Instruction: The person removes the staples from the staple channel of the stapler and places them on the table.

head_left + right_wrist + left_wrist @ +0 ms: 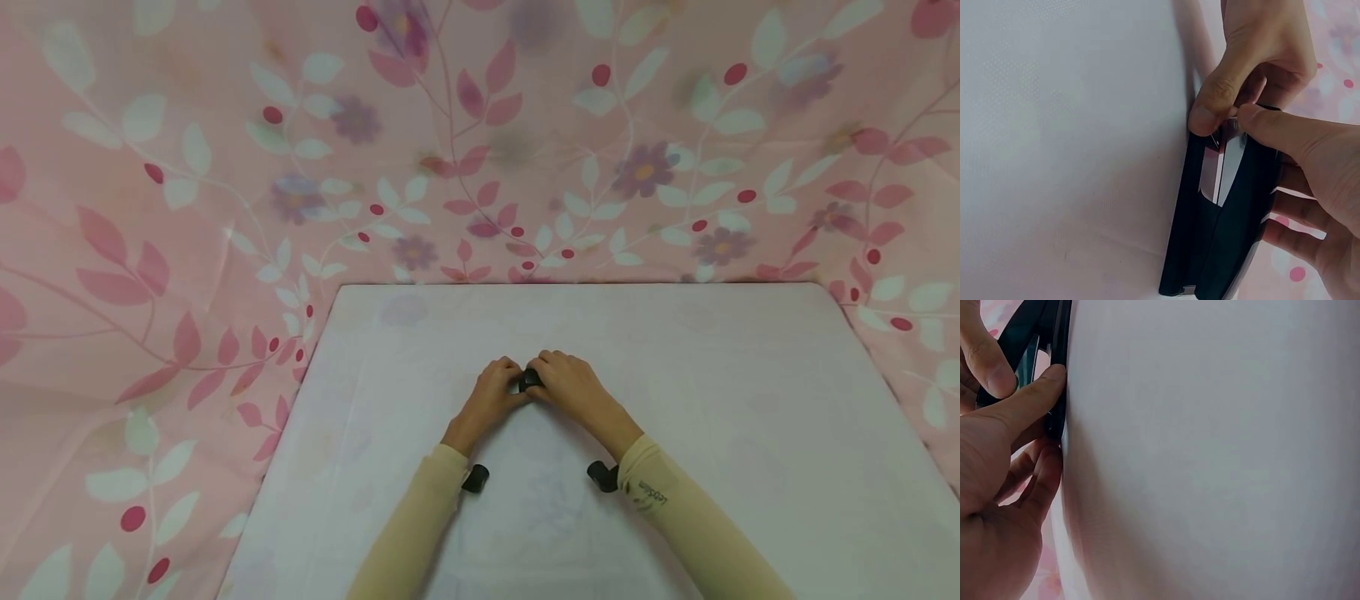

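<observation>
Stapler, blk., 1 pc.: on table, toward far edge, btwn. sides; mostly hidden by hands in head view. Metal channel: contents indistinct. L hand: angled inward, grip pinching base end. R hand: grip pinching upper half, fingers curled behind. Table's near edge cut off.

Cream sleeves, dark lettering, black wrist cameras

Black stapler on white tabletop
</observation>
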`<action>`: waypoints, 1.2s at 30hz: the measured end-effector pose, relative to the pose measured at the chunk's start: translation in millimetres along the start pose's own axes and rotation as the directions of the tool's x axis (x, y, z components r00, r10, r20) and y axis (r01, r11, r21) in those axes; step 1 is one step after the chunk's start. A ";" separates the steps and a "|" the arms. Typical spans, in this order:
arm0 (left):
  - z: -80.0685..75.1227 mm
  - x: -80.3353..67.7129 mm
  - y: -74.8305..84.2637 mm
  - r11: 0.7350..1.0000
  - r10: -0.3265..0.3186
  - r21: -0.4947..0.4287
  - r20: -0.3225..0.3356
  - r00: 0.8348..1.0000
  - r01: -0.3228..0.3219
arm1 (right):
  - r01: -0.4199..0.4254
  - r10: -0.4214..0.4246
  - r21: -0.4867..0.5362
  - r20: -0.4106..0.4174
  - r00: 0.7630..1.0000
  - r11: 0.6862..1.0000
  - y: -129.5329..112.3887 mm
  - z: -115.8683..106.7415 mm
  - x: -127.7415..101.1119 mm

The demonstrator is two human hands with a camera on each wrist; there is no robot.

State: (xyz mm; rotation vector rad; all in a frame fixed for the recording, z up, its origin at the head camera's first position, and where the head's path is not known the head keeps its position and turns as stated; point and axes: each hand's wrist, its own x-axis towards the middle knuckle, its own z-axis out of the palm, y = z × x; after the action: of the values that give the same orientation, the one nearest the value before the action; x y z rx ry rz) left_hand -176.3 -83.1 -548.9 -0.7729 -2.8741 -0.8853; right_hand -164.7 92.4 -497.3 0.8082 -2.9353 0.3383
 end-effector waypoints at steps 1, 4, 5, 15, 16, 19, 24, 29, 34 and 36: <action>0.2 0.2 -0.2 1.000 0.002 0.003 -0.001 1.000 -0.002 | -0.005 0.005 0.003 0.006 1.000 1.000 0.2 -0.3 0.1; 0.9 0.7 -0.4 1.000 0.002 0.007 0.001 1.000 -0.002 | -0.017 0.017 0.008 0.021 1.000 1.000 0.8 -1.5 -0.2; 1.1 0.8 -0.5 1.000 0.003 0.008 0.002 1.000 -0.003 | -0.017 0.017 0.008 0.022 1.000 1.000 1.3 -1.5 -0.4; 0.1 2.9 4.9 0.999 -0.046 -0.018 0.054 0.997 0.047 | -0.038 0.041 0.234 -0.008 0.999 0.972 18.5 -22.2 -11.1; -0.9 2.7 5.5 0.998 -0.056 -0.024 0.060 0.997 0.057 | -0.038 0.044 0.282 -0.014 0.999 0.959 21.7 -27.3 -13.0; -3.2 2.0 6.3 0.996 -0.084 -0.030 0.074 0.994 0.086 | -0.023 0.038 0.390 -0.030 0.999 0.921 32.7 -40.1 -20.4; -4.8 1.2 7.7 0.993 -0.105 -0.046 0.091 0.990 0.109 | -0.017 0.045 0.481 -0.046 0.998 0.876 52.3 -54.2 -36.2; -6.0 0.7 9.8 0.991 -0.115 -0.056 0.105 0.988 0.121 | -0.052 0.083 0.487 -0.043 0.996 0.872 71.2 -63.4 -53.5; -5.4 0.9 9.1 0.993 -0.104 -0.045 0.101 0.989 0.109 | -0.074 0.114 0.463 -0.059 0.992 0.884 91.2 -68.0 -70.8; -4.9 1.0 8.0 0.994 -0.095 -0.038 0.093 0.991 0.099 | -0.090 0.131 0.445 -0.064 0.989 0.891 98.9 -68.3 -77.7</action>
State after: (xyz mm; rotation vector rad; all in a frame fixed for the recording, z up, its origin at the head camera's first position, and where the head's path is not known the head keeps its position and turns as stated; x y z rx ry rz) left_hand -173.9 -79.5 -540.5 -0.7003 -3.0048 -0.9491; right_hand -147.7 229.5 -460.1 0.6385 -2.8555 1.0522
